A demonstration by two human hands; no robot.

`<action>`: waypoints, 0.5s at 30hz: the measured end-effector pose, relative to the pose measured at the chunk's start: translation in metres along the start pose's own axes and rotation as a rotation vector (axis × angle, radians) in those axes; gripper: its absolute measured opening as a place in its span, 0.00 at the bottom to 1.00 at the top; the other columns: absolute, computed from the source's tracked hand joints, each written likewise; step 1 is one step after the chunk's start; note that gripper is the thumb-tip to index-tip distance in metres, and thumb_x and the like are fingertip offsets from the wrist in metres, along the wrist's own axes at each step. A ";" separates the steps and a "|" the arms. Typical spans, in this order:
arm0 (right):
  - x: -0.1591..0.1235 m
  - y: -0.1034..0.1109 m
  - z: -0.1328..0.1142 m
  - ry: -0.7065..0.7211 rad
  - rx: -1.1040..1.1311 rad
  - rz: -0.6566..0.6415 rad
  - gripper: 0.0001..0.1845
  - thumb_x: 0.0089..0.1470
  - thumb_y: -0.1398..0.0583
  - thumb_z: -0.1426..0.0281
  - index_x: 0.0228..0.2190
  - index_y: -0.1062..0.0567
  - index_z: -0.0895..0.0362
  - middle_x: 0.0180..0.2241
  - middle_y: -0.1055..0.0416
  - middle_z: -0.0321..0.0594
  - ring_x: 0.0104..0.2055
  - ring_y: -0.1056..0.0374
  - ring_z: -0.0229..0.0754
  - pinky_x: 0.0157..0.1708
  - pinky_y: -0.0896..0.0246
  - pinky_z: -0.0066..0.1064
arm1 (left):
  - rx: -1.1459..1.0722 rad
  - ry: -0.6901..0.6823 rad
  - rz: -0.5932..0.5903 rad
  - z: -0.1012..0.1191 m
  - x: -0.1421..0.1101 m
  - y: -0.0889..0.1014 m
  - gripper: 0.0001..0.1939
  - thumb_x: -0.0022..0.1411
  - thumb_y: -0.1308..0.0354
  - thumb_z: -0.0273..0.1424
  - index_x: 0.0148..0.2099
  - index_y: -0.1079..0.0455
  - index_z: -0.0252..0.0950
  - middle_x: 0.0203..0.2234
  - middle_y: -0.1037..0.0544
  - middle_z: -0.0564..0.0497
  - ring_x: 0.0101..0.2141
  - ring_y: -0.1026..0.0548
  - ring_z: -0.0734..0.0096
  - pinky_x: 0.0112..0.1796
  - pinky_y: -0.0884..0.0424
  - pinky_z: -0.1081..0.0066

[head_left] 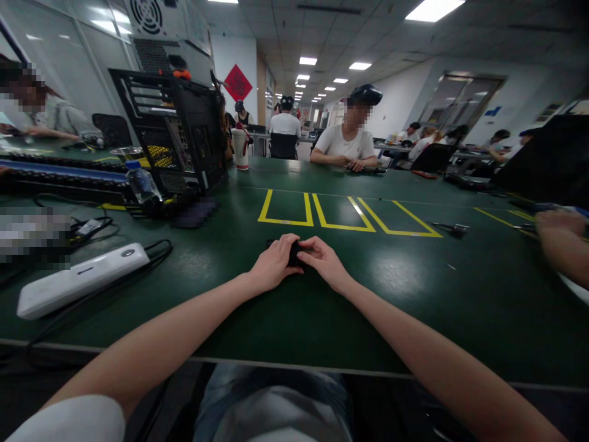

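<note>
A small black object, too dark and too covered by fingers to name, is held between both hands just above or on the green table. My left hand wraps round its left side, fingers over the top and thumb toward me. From the right, my right hand pinches its edge with thumb and fingertips. Three yellow tape outlines lie on the table just beyond my hands.
At left stand an open black computer case, a water bottle and a white power strip with cables. A paper cup stands behind. A small metal tool lies right. A co-worker's hand reaches in at right; another person sits opposite.
</note>
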State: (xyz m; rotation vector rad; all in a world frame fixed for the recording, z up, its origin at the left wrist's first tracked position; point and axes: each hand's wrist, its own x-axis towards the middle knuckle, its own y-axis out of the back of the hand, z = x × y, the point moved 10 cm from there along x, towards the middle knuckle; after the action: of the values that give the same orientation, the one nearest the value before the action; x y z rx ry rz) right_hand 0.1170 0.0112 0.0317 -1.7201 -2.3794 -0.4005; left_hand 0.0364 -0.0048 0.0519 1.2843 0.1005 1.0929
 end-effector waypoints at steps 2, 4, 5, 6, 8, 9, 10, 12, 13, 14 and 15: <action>0.001 0.003 0.005 -0.032 -0.016 0.018 0.14 0.45 0.40 0.67 0.37 0.34 0.54 0.37 0.35 0.37 0.42 0.36 0.38 0.44 0.40 0.35 | -0.010 -0.003 -0.003 0.001 0.000 0.000 0.32 0.49 0.41 0.36 0.52 0.54 0.38 0.47 0.40 0.45 0.44 0.34 0.58 0.37 0.31 0.58; 0.001 0.004 0.010 -0.074 -0.034 0.013 0.16 0.44 0.40 0.67 0.38 0.34 0.54 0.39 0.35 0.38 0.43 0.36 0.39 0.45 0.41 0.37 | -0.017 -0.007 -0.006 0.002 0.000 0.000 0.32 0.49 0.41 0.36 0.52 0.54 0.39 0.47 0.40 0.45 0.44 0.34 0.58 0.38 0.31 0.58; 0.001 0.004 0.012 -0.088 -0.037 -0.004 0.16 0.45 0.40 0.67 0.38 0.34 0.55 0.39 0.35 0.38 0.43 0.36 0.40 0.45 0.41 0.37 | -0.017 -0.009 -0.006 0.002 0.000 0.000 0.32 0.50 0.41 0.36 0.52 0.54 0.39 0.47 0.40 0.45 0.45 0.34 0.58 0.38 0.31 0.58; 0.001 0.002 0.012 -0.092 -0.034 -0.028 0.16 0.45 0.41 0.67 0.38 0.34 0.55 0.39 0.35 0.38 0.43 0.36 0.40 0.45 0.41 0.38 | -0.017 -0.010 -0.006 0.002 0.000 0.000 0.32 0.50 0.41 0.36 0.52 0.54 0.39 0.47 0.40 0.45 0.45 0.34 0.58 0.38 0.31 0.58; 0.000 -0.001 0.009 -0.074 -0.010 -0.069 0.14 0.45 0.40 0.68 0.36 0.34 0.55 0.39 0.35 0.37 0.42 0.36 0.39 0.45 0.41 0.37 | -0.018 -0.007 -0.011 0.002 0.000 -0.001 0.32 0.50 0.41 0.36 0.52 0.54 0.39 0.47 0.40 0.45 0.44 0.34 0.58 0.37 0.31 0.58; 0.000 -0.002 0.007 -0.062 0.006 -0.079 0.14 0.44 0.40 0.69 0.36 0.34 0.54 0.39 0.35 0.37 0.42 0.35 0.39 0.45 0.40 0.37 | -0.021 -0.004 -0.015 0.002 0.000 -0.002 0.32 0.50 0.42 0.36 0.52 0.54 0.39 0.47 0.40 0.45 0.44 0.34 0.58 0.37 0.31 0.58; -0.001 -0.002 0.005 -0.053 0.020 -0.087 0.15 0.43 0.39 0.70 0.36 0.34 0.54 0.39 0.35 0.36 0.42 0.35 0.39 0.45 0.40 0.37 | -0.023 0.001 -0.015 0.001 0.001 -0.002 0.32 0.50 0.42 0.36 0.52 0.54 0.39 0.47 0.40 0.45 0.45 0.34 0.58 0.37 0.31 0.58; -0.002 -0.003 0.004 -0.053 0.035 -0.101 0.16 0.41 0.38 0.70 0.35 0.35 0.53 0.39 0.36 0.35 0.42 0.36 0.38 0.46 0.40 0.37 | -0.027 0.011 -0.010 0.000 0.002 -0.004 0.32 0.49 0.41 0.36 0.52 0.54 0.40 0.48 0.40 0.45 0.45 0.34 0.58 0.37 0.31 0.58; -0.003 -0.003 0.004 -0.062 0.034 -0.098 0.16 0.42 0.38 0.70 0.35 0.35 0.53 0.39 0.35 0.35 0.42 0.36 0.38 0.45 0.40 0.37 | -0.028 0.013 -0.008 0.001 0.002 -0.004 0.32 0.49 0.41 0.36 0.52 0.54 0.40 0.48 0.40 0.46 0.45 0.34 0.58 0.37 0.31 0.58; -0.003 -0.001 0.005 -0.072 0.031 -0.084 0.15 0.42 0.39 0.69 0.35 0.35 0.53 0.39 0.35 0.35 0.42 0.36 0.38 0.45 0.40 0.37 | -0.029 0.012 -0.007 0.001 0.003 -0.005 0.32 0.49 0.41 0.36 0.52 0.54 0.40 0.48 0.40 0.46 0.45 0.34 0.58 0.37 0.31 0.58; -0.003 0.002 0.007 -0.081 0.027 -0.060 0.13 0.43 0.39 0.67 0.34 0.35 0.53 0.38 0.35 0.35 0.41 0.36 0.38 0.45 0.40 0.37 | -0.030 0.008 -0.007 0.002 0.003 -0.005 0.32 0.49 0.41 0.36 0.52 0.54 0.40 0.48 0.40 0.46 0.45 0.34 0.58 0.37 0.31 0.58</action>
State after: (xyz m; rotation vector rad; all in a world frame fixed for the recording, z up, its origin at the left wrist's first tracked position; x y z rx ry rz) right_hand 0.1197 0.0114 0.0245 -1.6880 -2.4853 -0.3117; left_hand 0.0428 -0.0037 0.0501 1.2521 0.0944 1.0897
